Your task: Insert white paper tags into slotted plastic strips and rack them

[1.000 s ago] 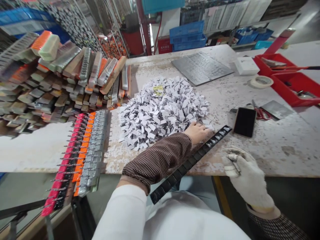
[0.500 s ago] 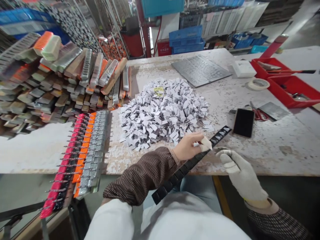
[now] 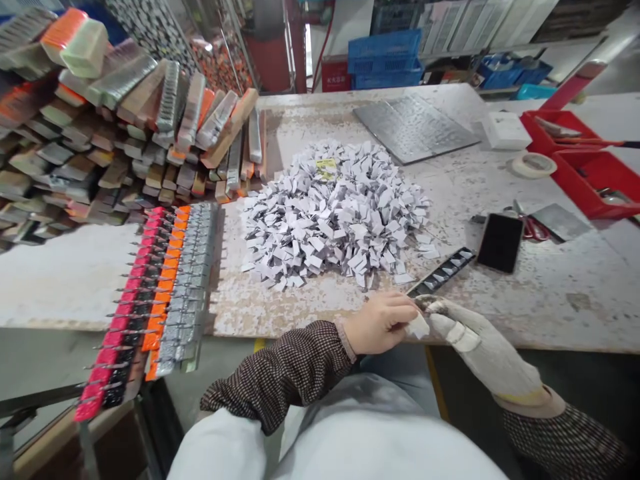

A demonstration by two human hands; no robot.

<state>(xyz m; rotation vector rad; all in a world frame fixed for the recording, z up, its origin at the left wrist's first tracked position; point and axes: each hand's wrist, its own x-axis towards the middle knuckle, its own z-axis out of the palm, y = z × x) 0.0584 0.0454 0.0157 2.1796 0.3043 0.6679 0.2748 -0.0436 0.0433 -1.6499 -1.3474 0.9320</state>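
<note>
the bare left hand (image 3: 379,324) has its fingers (image 3: 405,301) closed on a small white paper tag (image 3: 418,327), light and flimsy, best pinched by its edge; whether the white-gloved right hand (image 3: 480,348) grips it, i cannot tell.

The bare left hand (image 3: 380,323) is held low over the surface with the fingers curled, and the white-gloved right hand (image 3: 483,350) is held just beside it. Both forearms are covered by brown checked sleeves (image 3: 280,377).
</note>
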